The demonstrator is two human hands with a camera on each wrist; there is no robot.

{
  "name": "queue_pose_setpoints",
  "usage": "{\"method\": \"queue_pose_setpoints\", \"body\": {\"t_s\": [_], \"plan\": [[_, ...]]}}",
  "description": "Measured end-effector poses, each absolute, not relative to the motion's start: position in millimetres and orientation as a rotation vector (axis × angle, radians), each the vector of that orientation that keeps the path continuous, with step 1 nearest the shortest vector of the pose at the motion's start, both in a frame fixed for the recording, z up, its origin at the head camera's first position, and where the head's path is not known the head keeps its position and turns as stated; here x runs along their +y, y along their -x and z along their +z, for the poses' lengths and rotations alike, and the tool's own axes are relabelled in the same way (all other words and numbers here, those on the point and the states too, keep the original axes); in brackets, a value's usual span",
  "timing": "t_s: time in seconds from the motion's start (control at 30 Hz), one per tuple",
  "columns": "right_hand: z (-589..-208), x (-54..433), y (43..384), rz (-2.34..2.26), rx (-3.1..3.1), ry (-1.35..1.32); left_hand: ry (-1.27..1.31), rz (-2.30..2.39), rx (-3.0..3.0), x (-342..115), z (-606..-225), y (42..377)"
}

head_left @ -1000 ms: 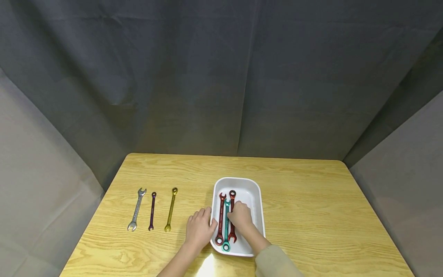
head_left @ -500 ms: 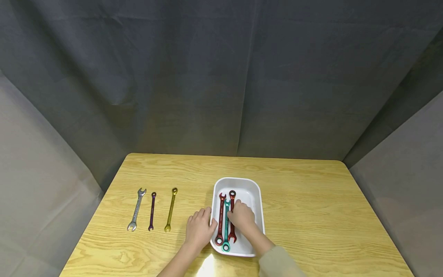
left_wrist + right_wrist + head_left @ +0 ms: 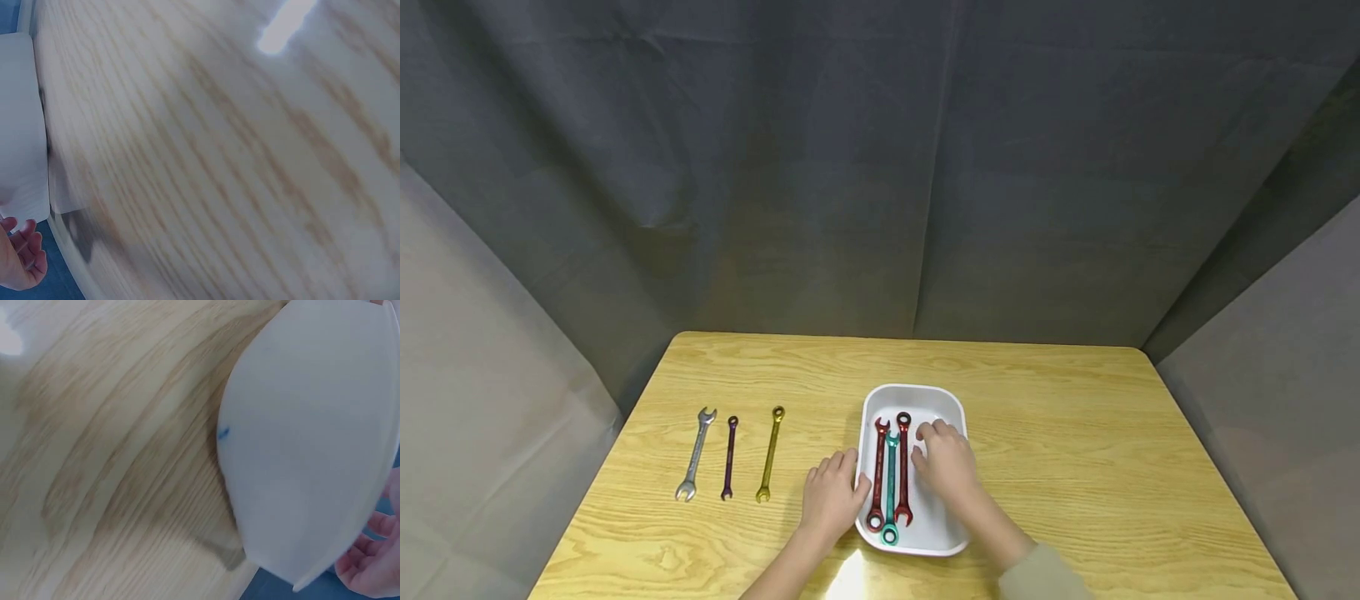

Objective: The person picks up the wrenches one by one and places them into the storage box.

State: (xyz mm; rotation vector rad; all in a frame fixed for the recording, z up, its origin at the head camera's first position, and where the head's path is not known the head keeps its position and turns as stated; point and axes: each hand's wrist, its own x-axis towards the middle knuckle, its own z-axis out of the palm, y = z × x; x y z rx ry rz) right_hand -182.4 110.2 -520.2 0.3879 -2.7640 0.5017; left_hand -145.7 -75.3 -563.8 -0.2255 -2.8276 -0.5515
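Head view: the right hand (image 3: 951, 467) hangs over the white tray (image 3: 913, 386), loosely bent fingers holding nothing.
Inside, a left red wrench (image 3: 878, 475) and right red wrench (image 3: 903, 467) flank a teal wrench (image 3: 891, 483); the left hand (image 3: 829, 502) rests relaxed fingers against the tray's left side. The step seems to be arranging wrenches in the tray; the next probably calls for a pinch on a slim shank. A blue mark (image 3: 223, 433) on the wall is unreadable; no brand is legible.
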Motion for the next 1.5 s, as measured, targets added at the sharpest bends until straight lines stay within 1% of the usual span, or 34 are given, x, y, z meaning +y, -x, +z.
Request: {"method": "queue_pose_setpoints", "body": {"t_s": [0.2,0.47,0.9,1.23,1.5], "plan": [[-518,125,183,0.499,-2.645,-0.424,0.226,-0.554,-2.834,-75,-562,146],[-527,145,180,0.456,-2.6,-0.435,0.235,-0.541,-2.821,-75,-561,146],[-535,169,172,0.436,-2.7,-0.288,0.229,-0.549,-2.828,-75,-561,145],[-549,174,169,0.429,-2.783,-0.21,0.223,-0.541,-2.839,-75,-561,145],[-553,175,167,0.442,-2.831,-0.16,0.215,-0.556,-2.852,-75,-561,144]]}}
